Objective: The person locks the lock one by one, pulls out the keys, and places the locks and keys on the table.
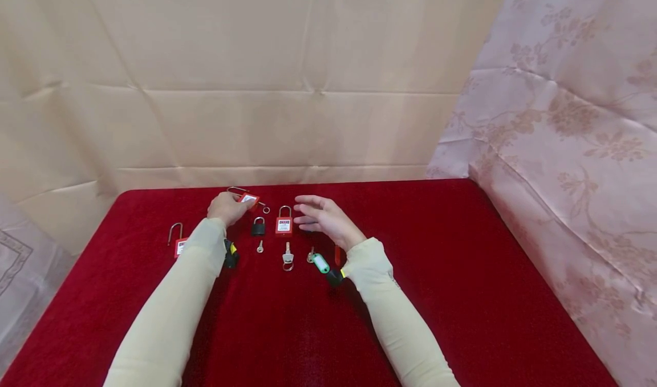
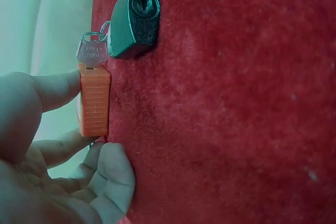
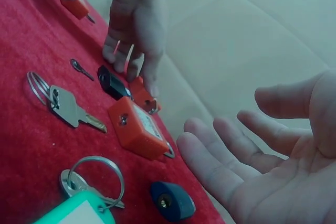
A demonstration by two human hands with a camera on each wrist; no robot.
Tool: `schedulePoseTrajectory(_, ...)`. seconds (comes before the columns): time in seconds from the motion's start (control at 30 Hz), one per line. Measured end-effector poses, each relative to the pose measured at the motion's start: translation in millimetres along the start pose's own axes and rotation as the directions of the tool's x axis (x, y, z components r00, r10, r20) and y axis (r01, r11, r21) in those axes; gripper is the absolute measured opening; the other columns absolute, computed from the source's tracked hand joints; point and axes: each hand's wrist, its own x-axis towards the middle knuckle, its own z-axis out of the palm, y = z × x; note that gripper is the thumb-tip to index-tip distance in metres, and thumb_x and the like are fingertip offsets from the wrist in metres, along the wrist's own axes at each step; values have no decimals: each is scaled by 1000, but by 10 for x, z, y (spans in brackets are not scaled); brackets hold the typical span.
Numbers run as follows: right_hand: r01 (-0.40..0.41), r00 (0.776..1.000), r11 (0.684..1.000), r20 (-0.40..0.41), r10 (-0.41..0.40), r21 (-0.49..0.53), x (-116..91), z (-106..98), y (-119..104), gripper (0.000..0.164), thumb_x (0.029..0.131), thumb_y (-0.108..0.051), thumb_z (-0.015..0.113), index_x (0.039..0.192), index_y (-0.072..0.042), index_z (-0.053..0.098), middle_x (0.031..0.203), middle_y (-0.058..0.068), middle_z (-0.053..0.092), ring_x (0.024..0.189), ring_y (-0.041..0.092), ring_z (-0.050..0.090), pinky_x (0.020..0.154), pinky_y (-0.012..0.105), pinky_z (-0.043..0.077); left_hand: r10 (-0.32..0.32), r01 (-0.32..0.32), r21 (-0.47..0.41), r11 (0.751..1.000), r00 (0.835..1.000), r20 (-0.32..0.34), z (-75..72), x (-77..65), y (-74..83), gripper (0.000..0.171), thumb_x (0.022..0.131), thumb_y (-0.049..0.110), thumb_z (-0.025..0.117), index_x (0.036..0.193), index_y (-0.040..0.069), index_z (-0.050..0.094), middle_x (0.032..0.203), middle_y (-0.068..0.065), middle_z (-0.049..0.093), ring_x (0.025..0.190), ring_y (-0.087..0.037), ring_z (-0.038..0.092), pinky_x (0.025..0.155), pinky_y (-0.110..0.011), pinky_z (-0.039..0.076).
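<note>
- The left hand grips a red padlock at the far edge of the table, left of the middle. It pinches the body by its ends, perhaps because that hold steadies the lock and leaves the key's head uncovered.
- A silver key sits in that lock's end and points right (its bow carries raised lettering). The shackle stands loose on the far left side. Whether the lock rests on the cloth or hangs just over it, I cannot tell.
- The right hand grasps nothing: its fingers reach loosely leftward, near the middle red lock, and seem apart from it. It may be held there to stay close to the left hand's work.
- Just right of and nearer than the held lock is a black padlock; a blue padlock lies right of the middle red lock.
- Nearer lie a small key, a ringed key and a green tag on another key. Each sits roughly before a lock, probably to make matching easy.
- Another red lock lies at the left, partly behind the left sleeve.
</note>
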Motion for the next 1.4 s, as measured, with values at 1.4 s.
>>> schedulePoseTrajectory(1.4, -10, 1000, 1000, -1, 10, -5, 1, 9, 10, 46, 105, -9, 53, 148, 6, 44, 146, 30, 47, 103, 25, 67, 96, 39, 53, 66, -68, -268, 961, 998, -17, 145, 21, 112, 47, 93, 17, 74, 132, -4, 58, 125, -24, 63, 109, -35, 58, 97, -45, 49)
